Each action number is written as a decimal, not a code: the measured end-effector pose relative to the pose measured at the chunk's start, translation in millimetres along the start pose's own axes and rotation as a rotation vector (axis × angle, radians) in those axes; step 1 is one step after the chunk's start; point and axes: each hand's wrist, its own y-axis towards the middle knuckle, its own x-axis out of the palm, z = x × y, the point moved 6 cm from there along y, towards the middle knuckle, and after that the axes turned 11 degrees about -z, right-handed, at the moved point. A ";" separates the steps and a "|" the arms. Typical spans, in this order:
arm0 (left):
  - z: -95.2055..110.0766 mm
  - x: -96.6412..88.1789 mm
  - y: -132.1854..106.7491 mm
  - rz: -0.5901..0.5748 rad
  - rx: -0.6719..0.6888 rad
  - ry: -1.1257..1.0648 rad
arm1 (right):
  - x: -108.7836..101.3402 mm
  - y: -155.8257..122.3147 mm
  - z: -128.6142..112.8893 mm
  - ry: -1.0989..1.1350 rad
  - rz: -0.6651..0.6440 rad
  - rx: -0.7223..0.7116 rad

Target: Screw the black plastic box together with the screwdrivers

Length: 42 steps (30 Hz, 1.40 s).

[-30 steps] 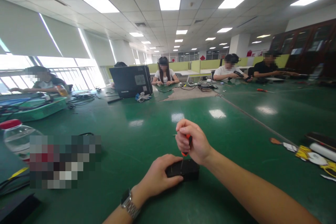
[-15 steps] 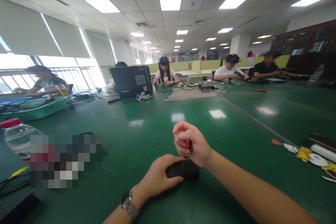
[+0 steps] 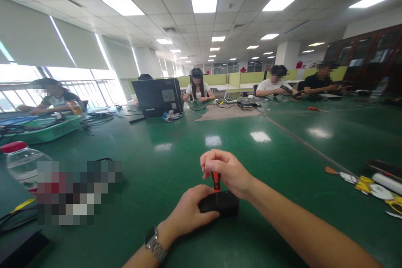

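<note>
A small black box-shaped device (image 3: 228,205) lies on the green table (image 3: 141,155) in front of me. My left hand (image 3: 192,210), with a watch on its wrist, grips the device's left end between thumb and fingers. Above it, my right hand (image 3: 228,171) is closed around the top of an orange-and-black screwdriver (image 3: 216,181). The screwdriver stands nearly upright, its thin shaft reaching down to the top of the device. What the tip touches is too small to make out.
To the left stand a red-capped bottle (image 3: 23,163), black cables and a green basket (image 3: 59,129). A black computer case (image 3: 157,97) and gloves (image 3: 171,116) are farther back. Another screwdriver (image 3: 315,109) lies far right, near several seated people. Cartoon-like cutouts (image 3: 366,185) lie nearer right.
My right hand has shifted slightly left and its fingers have changed their hold, showing more of the screwdriver's handle. My left hand and the device have stayed in place.
</note>
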 end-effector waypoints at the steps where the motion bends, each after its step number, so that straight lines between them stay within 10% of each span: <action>1: 0.0 0.2 0.1 -0.004 0.002 -0.003 | -0.2 0.3 0.0 -0.013 -0.008 0.008; 42: -1.6 1.1 0.3 0.006 0.015 -0.002 | 6.2 -3.5 -6.6 -0.027 0.070 0.051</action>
